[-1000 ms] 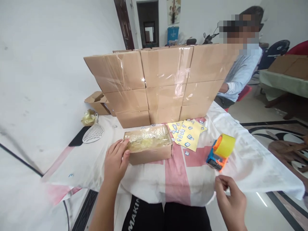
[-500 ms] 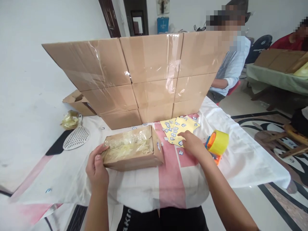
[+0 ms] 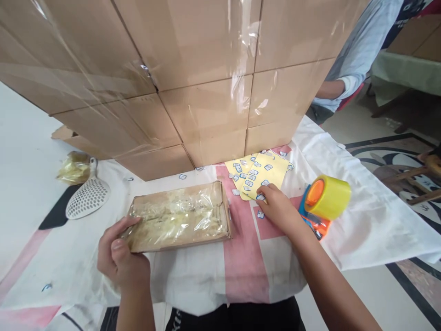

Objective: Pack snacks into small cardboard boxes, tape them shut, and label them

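Observation:
A taped cardboard box (image 3: 179, 216) lies in front of me, with shiny clear tape across its top. My left hand (image 3: 122, 255) is closed around the box's left end, thumb on the near side and fingers over the top edge. To the right, my right hand (image 3: 275, 207) is at the near corner of a yellow sticker sheet (image 3: 275, 172), its fingers pinched at a small blue-edged white sticker (image 3: 261, 196). The thumb is mostly hidden. Another such sticker (image 3: 260, 214) lies on the cloth just below the fingers.
A wall of stacked, taped cartons (image 3: 210, 105) stands behind the box. A yellow tape roll on a dispenser (image 3: 330, 197) sits by my right wrist. At left lie a white perforated skimmer (image 3: 88, 197) and a crumpled yellowish bundle (image 3: 74, 166). Another person's arm (image 3: 330, 89) shows beyond.
My view has tilted down and closer. My right fingers have come down onto the sticker at the sheet's near corner. My left hand still holds the box, whose top now faces me more.

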Motion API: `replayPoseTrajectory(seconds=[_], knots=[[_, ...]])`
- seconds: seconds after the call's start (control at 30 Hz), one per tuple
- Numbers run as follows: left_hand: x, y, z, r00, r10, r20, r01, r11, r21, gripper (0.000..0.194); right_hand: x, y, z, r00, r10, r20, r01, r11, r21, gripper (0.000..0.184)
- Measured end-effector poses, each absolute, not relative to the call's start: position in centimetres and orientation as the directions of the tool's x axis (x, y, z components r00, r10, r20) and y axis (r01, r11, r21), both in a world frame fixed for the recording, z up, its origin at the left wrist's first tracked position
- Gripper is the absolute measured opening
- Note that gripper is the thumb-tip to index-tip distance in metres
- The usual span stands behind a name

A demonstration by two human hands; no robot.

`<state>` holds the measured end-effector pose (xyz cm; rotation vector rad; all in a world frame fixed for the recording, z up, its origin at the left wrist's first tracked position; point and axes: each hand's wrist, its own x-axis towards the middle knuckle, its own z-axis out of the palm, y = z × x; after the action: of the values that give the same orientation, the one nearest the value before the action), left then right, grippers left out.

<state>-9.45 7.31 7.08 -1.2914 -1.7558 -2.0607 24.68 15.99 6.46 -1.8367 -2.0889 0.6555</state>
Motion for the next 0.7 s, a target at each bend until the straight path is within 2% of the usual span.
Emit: replayPoseTrajectory(seconds=[0.13, 0.23, 0.33, 0.47, 0.63, 0.7], knots=[[-9.1, 7.8, 6.6, -0.605, 0.285, 0.744, 0.679, -0.304, 0.669, 0.039, 25.2, 15.7, 6.1, -0.199, 0.978, -0.060, 0.821, 0.133, -0.555, 0.026], [-9.3, 8.2, 6.3, -0.576, 0.234, 0.784, 0.733, -0.277, 0.621, 0.048, 25.1, 15.4, 6.8, -0.196, 0.980, 0.038, 0.781, 0.179, -0.599, 0.020], [-9.5, 8.4, 6.1, -0.590, 0.204, 0.781, 0.719, -0.307, 0.623, 0.045, 24.9, 15.1, 7.9, -0.146, 0.985, 0.093, 0.764, 0.172, -0.622, 0.017], [-10.3, 8.6, 5.9, -0.621, 0.188, 0.761, 0.678, -0.356, 0.643, 0.043, 25.2, 14.6, 9.1, -0.155, 0.985, -0.074, 0.826, 0.088, -0.557, 0.021], [-12.2, 8.6, 5.2, -0.709, 0.190, 0.679, 0.543, -0.466, 0.698, 0.036, 26.1, 14.1, 9.2, -0.319, 0.925, -0.206, 0.834, 0.170, -0.526, 0.020], [-13.0, 8.3, 5.0, -0.724, 0.225, 0.652, 0.528, -0.429, 0.733, 0.032, 26.1, 14.0, 8.9, -0.341, 0.913, -0.222, 0.835, 0.186, -0.517, 0.022]])
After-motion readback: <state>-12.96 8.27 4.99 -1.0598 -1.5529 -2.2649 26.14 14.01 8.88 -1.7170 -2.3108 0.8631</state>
